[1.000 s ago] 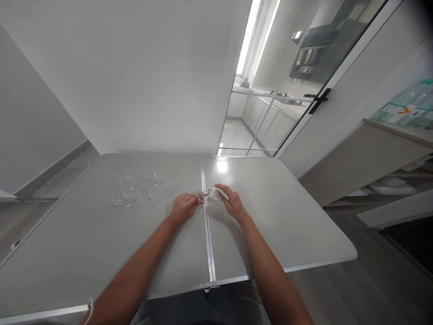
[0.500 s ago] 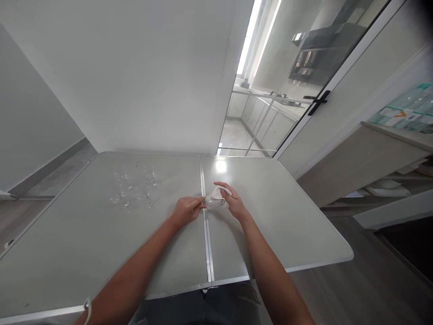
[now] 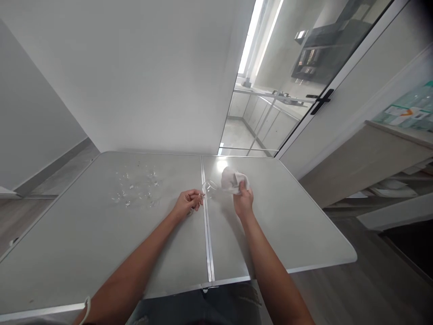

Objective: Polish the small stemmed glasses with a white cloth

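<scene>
Near the table's metal seam, my left hand (image 3: 188, 201) pinches the narrow end of a clear stemmed glass (image 3: 211, 185). The glass lies tilted sideways, its rounded bowl pointing right. My right hand (image 3: 243, 200) grips a crumpled white cloth (image 3: 233, 180) just right of the bowl. A small gap shows between cloth and glass, though the cloth is slightly blurred. On the left half of the table stand several clear glasses (image 3: 128, 186), hard to make out against the pale top.
The pale folding table (image 3: 84, 243) has a metal seam (image 3: 207, 234) down its middle. A white wall (image 3: 162, 81) rises behind it. On the right are a glass door with a black handle (image 3: 322, 101) and a shelf (image 3: 372, 149) bearing packed bottles (image 3: 411, 110).
My right hand has drawn the cloth off the glass, to the right and upward, leaving the bowl uncovered. My left hand keeps hold of the glass, slightly higher and tilted upward.
</scene>
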### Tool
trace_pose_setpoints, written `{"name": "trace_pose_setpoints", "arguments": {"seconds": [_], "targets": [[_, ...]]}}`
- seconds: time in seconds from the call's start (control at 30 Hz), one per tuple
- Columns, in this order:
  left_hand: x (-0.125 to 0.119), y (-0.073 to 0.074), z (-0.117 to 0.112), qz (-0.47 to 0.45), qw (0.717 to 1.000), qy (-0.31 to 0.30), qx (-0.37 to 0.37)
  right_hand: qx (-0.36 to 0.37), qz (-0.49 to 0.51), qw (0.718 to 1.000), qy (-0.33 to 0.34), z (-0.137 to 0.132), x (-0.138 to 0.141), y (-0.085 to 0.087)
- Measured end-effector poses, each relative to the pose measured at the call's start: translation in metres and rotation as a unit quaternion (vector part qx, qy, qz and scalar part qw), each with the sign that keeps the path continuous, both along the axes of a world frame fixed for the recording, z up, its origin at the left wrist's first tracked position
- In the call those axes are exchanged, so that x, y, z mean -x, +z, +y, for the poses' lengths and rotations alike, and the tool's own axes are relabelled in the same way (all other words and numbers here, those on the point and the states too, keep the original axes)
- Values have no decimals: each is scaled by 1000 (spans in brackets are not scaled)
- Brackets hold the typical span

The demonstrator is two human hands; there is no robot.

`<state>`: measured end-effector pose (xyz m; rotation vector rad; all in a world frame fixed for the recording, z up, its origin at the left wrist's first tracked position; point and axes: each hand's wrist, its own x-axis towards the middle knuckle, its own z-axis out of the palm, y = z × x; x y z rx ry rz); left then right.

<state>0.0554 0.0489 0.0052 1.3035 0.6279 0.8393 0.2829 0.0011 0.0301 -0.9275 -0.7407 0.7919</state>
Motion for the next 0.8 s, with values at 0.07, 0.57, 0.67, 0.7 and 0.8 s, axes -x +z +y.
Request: {"name": "trace_pose_setpoints", "arguments": {"seconds": [0.07,0.57,0.67,0.7,0.8], "targets": [[-4,-1,-3,4,1000,5,-21,20,40,994,101,3,15,-3],[-11,-8,-6,44,991,103,-70,43,56,989,134,-2,53,-17],[-11,-8,-10,87,978,135,-137,-9,-128,988,82,-12,52,-13],[-10,-8,-11,106,967,151,-176,-38,-205,974,83,-14,50,-12],[-6,-11,-11,180,907,198,-325,-140,-442,880,105,-14,44,-7]]}}
